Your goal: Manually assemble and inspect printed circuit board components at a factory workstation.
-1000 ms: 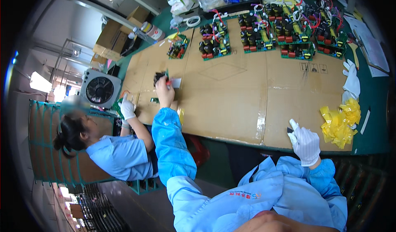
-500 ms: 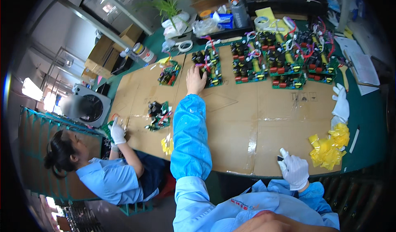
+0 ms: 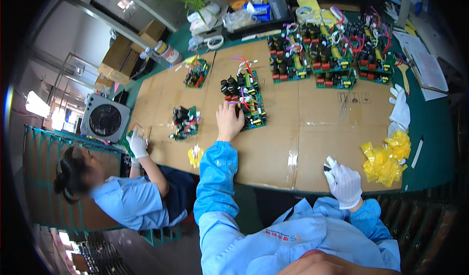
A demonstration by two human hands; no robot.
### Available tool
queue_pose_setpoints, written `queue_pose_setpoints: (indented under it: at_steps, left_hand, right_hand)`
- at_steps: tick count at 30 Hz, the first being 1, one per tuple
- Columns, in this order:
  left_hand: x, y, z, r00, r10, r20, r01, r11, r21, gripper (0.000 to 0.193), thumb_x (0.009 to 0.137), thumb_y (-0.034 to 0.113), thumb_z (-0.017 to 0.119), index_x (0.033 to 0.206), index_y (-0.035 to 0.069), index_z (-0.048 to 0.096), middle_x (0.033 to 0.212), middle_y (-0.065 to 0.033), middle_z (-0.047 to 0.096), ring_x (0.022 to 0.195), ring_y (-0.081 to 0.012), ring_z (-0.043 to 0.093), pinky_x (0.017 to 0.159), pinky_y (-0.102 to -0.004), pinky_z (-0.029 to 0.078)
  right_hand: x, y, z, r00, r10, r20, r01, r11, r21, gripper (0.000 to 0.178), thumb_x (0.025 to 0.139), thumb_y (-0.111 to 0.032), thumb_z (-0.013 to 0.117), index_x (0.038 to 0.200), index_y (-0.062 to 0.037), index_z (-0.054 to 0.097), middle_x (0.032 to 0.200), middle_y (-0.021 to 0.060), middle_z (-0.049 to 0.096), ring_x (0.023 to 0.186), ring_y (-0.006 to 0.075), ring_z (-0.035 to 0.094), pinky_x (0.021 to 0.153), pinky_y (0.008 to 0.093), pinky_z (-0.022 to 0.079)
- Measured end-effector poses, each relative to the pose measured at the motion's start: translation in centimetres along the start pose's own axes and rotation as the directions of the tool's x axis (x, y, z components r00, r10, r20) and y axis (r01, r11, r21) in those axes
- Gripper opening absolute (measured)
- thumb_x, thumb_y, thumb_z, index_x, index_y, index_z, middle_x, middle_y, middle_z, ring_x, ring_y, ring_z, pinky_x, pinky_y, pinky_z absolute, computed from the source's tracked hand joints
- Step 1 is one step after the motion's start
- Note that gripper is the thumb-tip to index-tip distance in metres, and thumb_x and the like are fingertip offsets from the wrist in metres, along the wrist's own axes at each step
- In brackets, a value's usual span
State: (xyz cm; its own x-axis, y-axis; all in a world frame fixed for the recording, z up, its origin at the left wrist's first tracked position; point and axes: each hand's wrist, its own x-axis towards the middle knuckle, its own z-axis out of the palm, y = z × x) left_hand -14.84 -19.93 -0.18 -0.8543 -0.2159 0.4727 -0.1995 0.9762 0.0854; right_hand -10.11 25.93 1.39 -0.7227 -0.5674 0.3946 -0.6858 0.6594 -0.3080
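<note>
Bare left hand [image 3: 229, 121] flat, fingers spread, resting on near edge of green circuit board [image 3: 246, 99] lying mid-table on cardboard sheet [image 3: 312, 143]. Gloved right hand [image 3: 344, 183] curled around small dark object [image 3: 326, 167] near table edge. Probably light, rigid, fragile at tall capacitors and loose wires; best held by bare board edges.

Matt brown corrugated cardboard sheet [image 3: 312, 128], taped at seams, under bare left hand [image 3: 229, 121]. At its fingertips: green circuit board [image 3: 246, 99], glossy lacquered face, black plastic components, coloured plastic-sheathed wires. White knit cloth glove, matt, on right hand [image 3: 344, 182], small dark piece between fingertips. Right of those fingers: crumpled yellow plastic film [image 3: 386, 160], shiny. Light blue woven cloth sleeve [image 3: 215, 177], matt, smooth.
</note>
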Motion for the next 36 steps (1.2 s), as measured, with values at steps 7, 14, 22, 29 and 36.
queue_pose_setpoints:
  at_steps: [7,14,22,29,36]
  left_hand:
    - [-13.5,9.4,-9.4,0.992,0.123,0.030,-0.111,0.961,-0.255,0.027,0.077,0.012,0.070,0.101,0.005,0.062,0.093,-0.0131,0.058,0.088,-0.0346,0.056,0.073,-0.0452,0.041]
    - [-15.6,12.8,-12.1,0.791,0.585,0.179,-0.498,0.786,-0.367,0.028,0.085,0.013,0.073,0.110,0.006,0.064,0.109,-0.0099,0.064,0.110,-0.0290,0.061,0.087,-0.0418,0.046]
    - [-6.1,9.1,-10.4,0.770,0.623,0.133,-0.600,0.780,-0.181,0.037,0.094,0.020,0.069,0.130,0.011,0.064,0.140,-0.0121,0.059,0.127,-0.0343,0.057,0.097,-0.0442,0.051]
    - [-0.2,15.1,-11.5,0.892,0.439,0.104,-0.316,0.772,-0.552,0.036,0.093,0.021,0.072,0.125,0.005,0.068,0.116,-0.0176,0.068,0.112,-0.0365,0.061,0.097,-0.0423,0.050]
    - [0.8,23.5,-6.0,0.565,0.620,0.544,-0.444,0.784,-0.433,0.048,0.091,0.042,0.072,0.115,0.000,0.070,0.114,-0.0200,0.068,0.111,-0.0380,0.063,0.094,-0.0459,0.052]
  right_hand:
    - [0.2,-0.2,-0.6,0.993,0.111,0.045,-0.119,0.955,0.273,0.044,0.094,-0.020,0.068,0.136,-0.0073,0.063,0.094,0.0109,0.069,0.078,0.0295,0.067,0.068,0.0381,0.053]
    - [1.4,1.3,-0.2,0.906,0.417,0.064,-0.331,0.607,0.722,0.038,0.105,-0.022,0.058,0.138,-0.0024,0.061,0.117,0.0064,0.071,0.081,0.0111,0.061,0.069,0.0265,0.049]
    - [0.1,2.1,-2.4,0.810,0.465,0.358,-0.571,0.482,0.665,0.038,0.106,-0.029,0.057,0.133,-0.0049,0.066,0.099,-0.0022,0.064,0.066,0.0034,0.042,0.057,0.0212,0.038]
    - [2.1,2.6,-2.2,0.814,0.500,0.294,-0.568,0.585,0.579,0.040,0.101,-0.031,0.063,0.132,-0.0063,0.061,0.102,0.0113,0.069,0.081,0.0194,0.063,0.074,0.0320,0.052]
    - [2.7,5.0,-1.0,0.954,0.253,0.160,-0.296,0.876,0.382,0.027,0.099,-0.028,0.063,0.118,-0.0092,0.063,0.109,0.0155,0.072,0.100,0.0363,0.069,0.081,0.0449,0.054]
